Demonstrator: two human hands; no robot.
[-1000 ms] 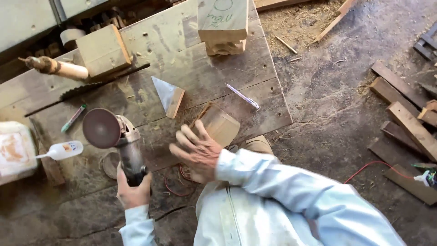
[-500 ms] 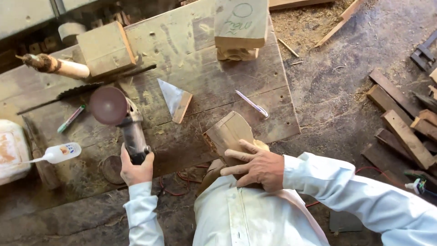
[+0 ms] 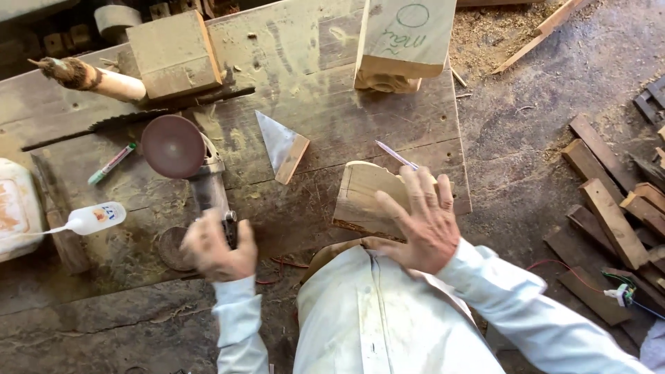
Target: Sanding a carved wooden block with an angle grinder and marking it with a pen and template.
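Your left hand (image 3: 218,251) gripped the angle grinder (image 3: 201,187) at lower left of the frame while your right hand (image 3: 424,225) lay spread, fingers flat, on the wood block (image 3: 364,201) at centre. Held only by a flat palm, the block could have slipped off the workbench (image 3: 325,131) edge.

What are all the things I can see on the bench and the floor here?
wood piece: 1, pale, bench front edge, under right hand
angle grinder: 1, dark reddish disc, left of centre, held by left hand
metal triangle: 1, grey, bench centre
wood blocks: 2, tan, bench back
saw blade: 1, dark, beside left block
marker: 1, green-white, left
squeeze bottle: 1, white, left edge
wood scraps: several, brown, floor right
left hand: 1, gripping grinder
right hand: 1, flat, fingers spread
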